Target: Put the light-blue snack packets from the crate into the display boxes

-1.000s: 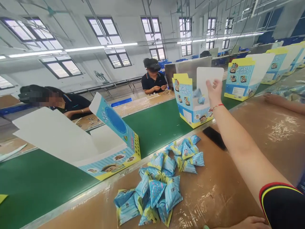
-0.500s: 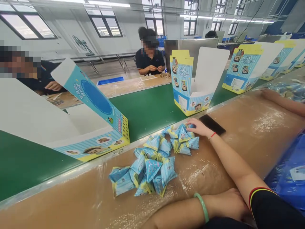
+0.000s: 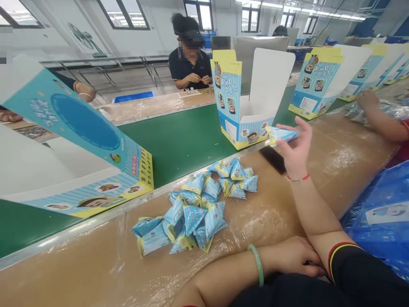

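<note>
My right hand, with a red string at the wrist, is raised over the brown table edge and holds one light-blue snack packet by its end. It hovers just right of an open blue-and-yellow display box standing on the green conveyor belt. My left hand, with a green bangle on the wrist, rests near my body at the table's near edge; its fingers curl downward and nothing shows in them. A heap of several blue packets lies on the wrapped table in front of me.
A larger open display box rides the belt at the left. More boxes stand further right. A black phone lies near the belt edge. Another person's arm rests on the table at right. Two people work across the belt.
My right hand went from stretched out at the box, down to the packet heap, and has now lifted with one packet. The boxes on the belt have shifted left.
</note>
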A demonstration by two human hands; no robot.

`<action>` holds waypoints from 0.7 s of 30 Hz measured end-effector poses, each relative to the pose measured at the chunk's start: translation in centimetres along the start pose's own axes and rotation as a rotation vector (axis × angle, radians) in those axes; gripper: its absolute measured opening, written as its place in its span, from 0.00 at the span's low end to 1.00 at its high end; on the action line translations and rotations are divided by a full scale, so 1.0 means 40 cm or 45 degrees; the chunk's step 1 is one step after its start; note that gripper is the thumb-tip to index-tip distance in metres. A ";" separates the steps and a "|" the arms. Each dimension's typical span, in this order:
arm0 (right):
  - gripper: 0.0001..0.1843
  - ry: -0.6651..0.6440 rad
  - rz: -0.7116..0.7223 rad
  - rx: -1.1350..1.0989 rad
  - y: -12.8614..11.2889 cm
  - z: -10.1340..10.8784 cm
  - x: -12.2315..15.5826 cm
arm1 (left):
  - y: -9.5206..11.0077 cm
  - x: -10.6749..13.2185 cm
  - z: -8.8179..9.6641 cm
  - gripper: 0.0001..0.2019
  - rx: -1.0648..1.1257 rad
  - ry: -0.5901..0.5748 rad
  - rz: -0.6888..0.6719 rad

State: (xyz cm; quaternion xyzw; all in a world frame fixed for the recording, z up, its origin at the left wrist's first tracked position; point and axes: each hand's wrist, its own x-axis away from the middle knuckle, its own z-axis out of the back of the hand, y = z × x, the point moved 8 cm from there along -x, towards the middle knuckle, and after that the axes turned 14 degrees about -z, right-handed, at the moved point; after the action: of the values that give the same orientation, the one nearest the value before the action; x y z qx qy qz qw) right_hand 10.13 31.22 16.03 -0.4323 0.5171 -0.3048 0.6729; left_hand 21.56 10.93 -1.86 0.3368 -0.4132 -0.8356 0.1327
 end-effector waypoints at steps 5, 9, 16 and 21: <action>0.45 -0.553 -0.315 -0.108 -0.010 -0.014 -0.015 | 0.022 0.011 0.020 0.12 0.050 0.051 -0.009; 0.30 -0.485 -0.344 0.112 0.037 -0.043 -0.040 | 0.023 0.014 0.024 0.12 0.078 0.009 0.082; 0.26 -0.466 -0.481 0.187 0.118 -0.059 -0.062 | 0.028 0.013 0.024 0.12 0.066 0.030 0.068; 0.23 -0.402 -0.455 0.227 0.130 -0.051 -0.068 | 0.028 0.013 0.025 0.12 0.047 0.010 0.100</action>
State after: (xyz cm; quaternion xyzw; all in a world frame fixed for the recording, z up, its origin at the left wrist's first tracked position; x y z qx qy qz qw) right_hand 7.20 35.30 12.38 -0.4981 0.2921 -0.3919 0.7163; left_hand 20.46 10.56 -0.79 0.3259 -0.4409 -0.8207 0.1606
